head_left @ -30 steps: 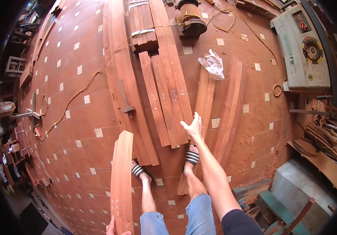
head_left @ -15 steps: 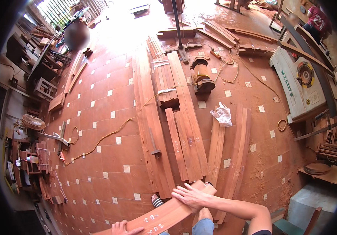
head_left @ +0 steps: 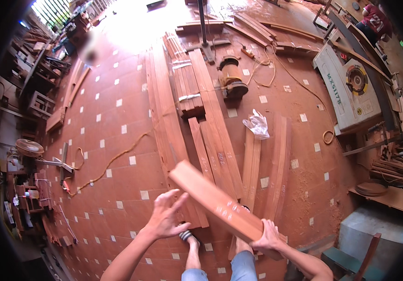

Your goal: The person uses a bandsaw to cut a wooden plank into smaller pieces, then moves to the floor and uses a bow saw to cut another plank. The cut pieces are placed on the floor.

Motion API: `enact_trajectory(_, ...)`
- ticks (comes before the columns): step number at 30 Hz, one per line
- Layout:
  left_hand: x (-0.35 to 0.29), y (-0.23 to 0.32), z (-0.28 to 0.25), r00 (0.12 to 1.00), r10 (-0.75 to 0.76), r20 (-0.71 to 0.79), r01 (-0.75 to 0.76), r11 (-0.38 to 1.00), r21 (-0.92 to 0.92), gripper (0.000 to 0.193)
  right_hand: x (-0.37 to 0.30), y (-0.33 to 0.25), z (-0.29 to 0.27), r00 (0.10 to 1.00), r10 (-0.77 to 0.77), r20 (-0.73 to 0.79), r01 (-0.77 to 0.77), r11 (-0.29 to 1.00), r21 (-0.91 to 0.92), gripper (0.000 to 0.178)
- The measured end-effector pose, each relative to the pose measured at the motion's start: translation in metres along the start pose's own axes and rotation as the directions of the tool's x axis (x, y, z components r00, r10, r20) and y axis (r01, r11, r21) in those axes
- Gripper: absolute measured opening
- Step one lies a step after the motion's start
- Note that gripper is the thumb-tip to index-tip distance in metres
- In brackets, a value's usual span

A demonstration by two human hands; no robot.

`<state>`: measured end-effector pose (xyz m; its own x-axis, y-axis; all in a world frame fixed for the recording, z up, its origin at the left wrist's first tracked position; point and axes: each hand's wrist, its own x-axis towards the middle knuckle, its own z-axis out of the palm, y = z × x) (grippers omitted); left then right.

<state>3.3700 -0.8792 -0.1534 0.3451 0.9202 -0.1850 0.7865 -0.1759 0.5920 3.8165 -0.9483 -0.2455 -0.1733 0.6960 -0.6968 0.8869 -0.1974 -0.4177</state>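
Observation:
A reddish-brown wooden plank (head_left: 210, 194) with white chalk marks is held slantwise in front of my legs, its far end up and to the left. My right hand (head_left: 267, 235) grips it near its lower right end, fingers over the edge. Whether it is one plank or two lying together, I cannot tell. To the plank's left, my left hand (head_left: 169, 214) is raised and empty, fingers spread. Under and beyond the plank, long boards (head_left: 166, 107) lie on the floor, along with shorter chalk-marked boards (head_left: 220, 154).
A white plastic glove (head_left: 256, 124) rests on boards to the right. Beyond stands a spool-shaped machine (head_left: 232, 77), its cord on the tiled floor. A white machine (head_left: 348, 89) is at right, a fan (head_left: 29, 147) at left. Another person (head_left: 376, 22) is at far right.
The plank has swung round, from reaching down left to pointing up left. My left hand has let go and risen; my right hand has shifted right and down, now gripping its lower end.

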Motion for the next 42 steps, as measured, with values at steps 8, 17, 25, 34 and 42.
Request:
enact_trajectory(8,-0.219,-0.056,0.075,0.783,-0.622,-0.02,0.611,0.774,-0.164,0.097,0.174,-0.015,0.021,0.827,0.402,-0.393,-0.368,0.916,0.161,0.122)
enact_trajectory(17,-0.486,-0.012,0.16,0.368,-0.93,0.013,0.929,0.368,-0.025,0.093,0.338,-0.063,0.083,0.708,0.37,-0.602,-0.411,0.909,0.076,0.117)
enact_trajectory(25,-0.51,0.025,0.167,0.17,-0.983,0.069,0.983,0.165,-0.078,0.089,0.36,-0.041,0.128,0.814,0.36,-0.456,-0.364,0.928,0.082,0.127)
enact_trajectory(34,-0.581,0.013,0.17,0.174,-0.978,0.118,0.947,0.134,-0.291,0.074,0.135,-0.052,0.105,0.817,0.321,-0.479,-0.394,0.918,-0.056,0.077)
enact_trajectory(42,-0.636,0.0,0.101,0.071,-0.942,0.327,0.909,-0.074,-0.411,0.057,-0.003,-0.233,0.08,0.909,0.368,-0.195,-0.391,0.915,-0.096,0.06)
